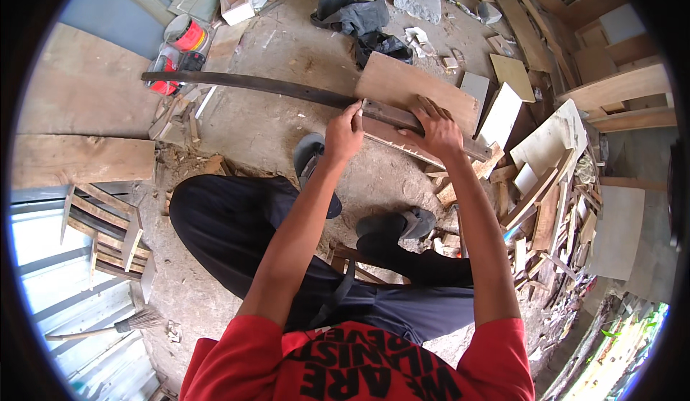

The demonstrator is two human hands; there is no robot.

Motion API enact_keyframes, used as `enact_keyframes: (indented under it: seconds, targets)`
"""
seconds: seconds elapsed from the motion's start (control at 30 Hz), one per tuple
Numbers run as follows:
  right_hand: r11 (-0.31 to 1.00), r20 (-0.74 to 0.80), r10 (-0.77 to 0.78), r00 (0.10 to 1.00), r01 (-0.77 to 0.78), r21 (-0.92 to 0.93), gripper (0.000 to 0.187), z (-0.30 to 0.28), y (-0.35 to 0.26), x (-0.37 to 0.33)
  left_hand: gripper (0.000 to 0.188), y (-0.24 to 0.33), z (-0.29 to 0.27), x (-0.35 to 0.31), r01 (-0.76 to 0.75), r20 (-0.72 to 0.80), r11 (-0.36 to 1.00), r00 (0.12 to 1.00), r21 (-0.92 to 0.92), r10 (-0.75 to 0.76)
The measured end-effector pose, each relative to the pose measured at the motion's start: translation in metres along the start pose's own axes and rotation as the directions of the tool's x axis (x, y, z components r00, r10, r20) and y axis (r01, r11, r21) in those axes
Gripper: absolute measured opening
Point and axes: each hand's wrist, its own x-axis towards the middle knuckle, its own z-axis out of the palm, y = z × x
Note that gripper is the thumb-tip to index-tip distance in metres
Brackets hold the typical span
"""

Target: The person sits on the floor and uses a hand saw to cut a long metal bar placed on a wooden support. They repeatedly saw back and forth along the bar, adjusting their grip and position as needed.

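A long dark wooden strip (244, 83) stretches from the far left toward the right, in front of my feet. A shorter wooden strip (389, 113) lies along its right part, their edges close together. My left hand (345, 134) is closed at the left end of the shorter strip, thumb and forefinger pinching there. My right hand (438, 131) lies across the same strip farther right, its fingers over the far side and its thumb on the near side. Behind and partly under them is a flat light-brown board (413, 85). The undersides of the strips are hidden.
Scrap wood (546, 214) is heaped on the right. Dark crumpled cloth (352, 13) and a concrete block (417, 3) lie at the back. Red-labelled cans (185, 34) stand far left. A slatted wooden piece (108, 232) and a broom (136, 320) are near left.
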Motion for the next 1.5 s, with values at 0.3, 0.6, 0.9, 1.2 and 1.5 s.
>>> enact_keyframes:
  seconds: [0.3,0.6,0.9,1.2,1.5]
  targets:
    - [0.999,-0.036,-0.029,0.999,0.028,-0.024,0.076,0.008,0.005,0.008,0.029,-0.003,-0.003,0.006,-0.044,0.003,0.986,0.999,0.158,0.044]
    - [0.999,-0.037,-0.036,0.999,0.034,-0.04,0.072,0.005,0.003,0.006,0.031,-0.01,0.003,-0.008,-0.105,-0.077,0.99,0.991,0.099,0.113]
    - [0.998,-0.125,-0.061,0.99,0.064,0.02,0.068,0.014,0.012,0.003,0.027,-0.002,-0.015,-0.068,-0.07,0.194,0.979,0.98,0.193,0.032]
    - [0.994,-0.162,-0.064,0.985,0.077,0.077,0.067,0.005,0.007,0.005,0.019,0.005,-0.032,-0.02,0.069,-0.283,0.988,0.953,-0.14,-0.107]
    - [0.985,-0.232,-0.034,0.972,0.071,0.155,0.06,0.015,0.011,0.009,0.013,0.001,-0.024,0.017,0.074,-0.281,0.945,0.945,-0.319,-0.169]
